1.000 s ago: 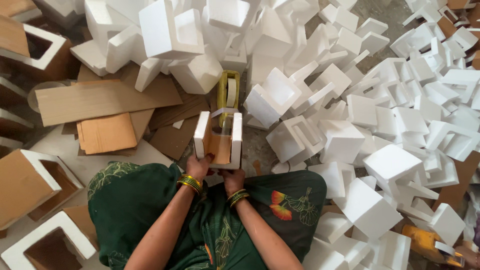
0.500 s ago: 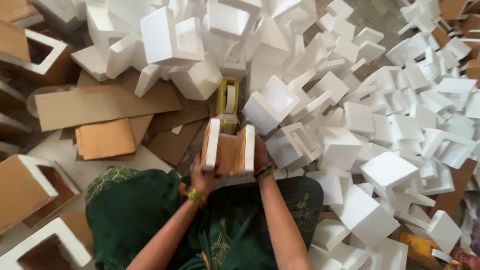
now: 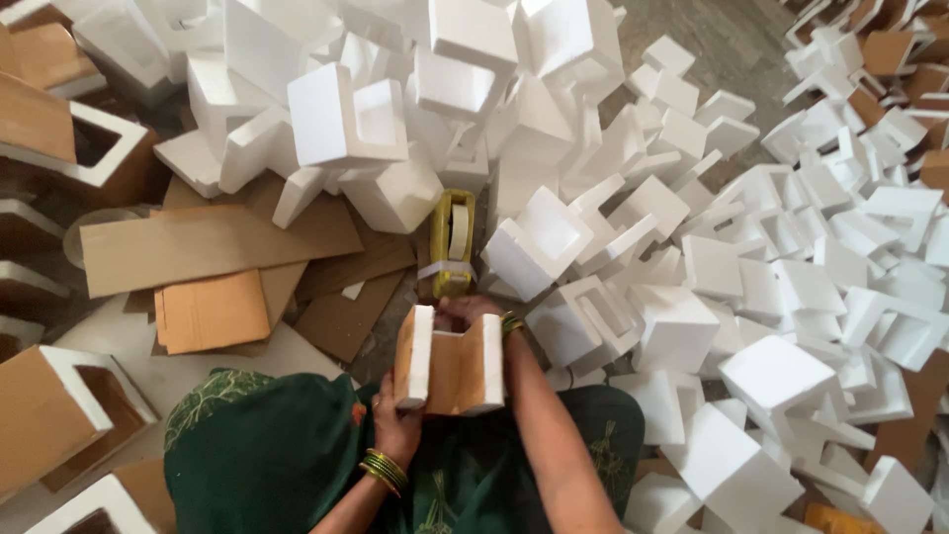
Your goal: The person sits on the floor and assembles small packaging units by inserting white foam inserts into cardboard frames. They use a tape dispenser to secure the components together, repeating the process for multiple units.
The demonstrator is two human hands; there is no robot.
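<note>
White foam pieces [image 3: 751, 376] cover the floor, with flat cardboard sheets [image 3: 213, 242] at left. Since a second ago the foam-and-cardboard block [image 3: 450, 368] has risen off the floor and turned, so its brown cardboard face now shows between two smooth white foam ends. It sits above the green-clad lap. The left hand [image 3: 395, 415] clasps its lower corner; the right hand [image 3: 473, 312] closes over its top, just beside the yellow tape dispenser [image 3: 453, 242].

Upright white foam block [image 3: 450, 368] with tan cardboard face, just before yellow tape dispenser [image 3: 453, 242].
</note>
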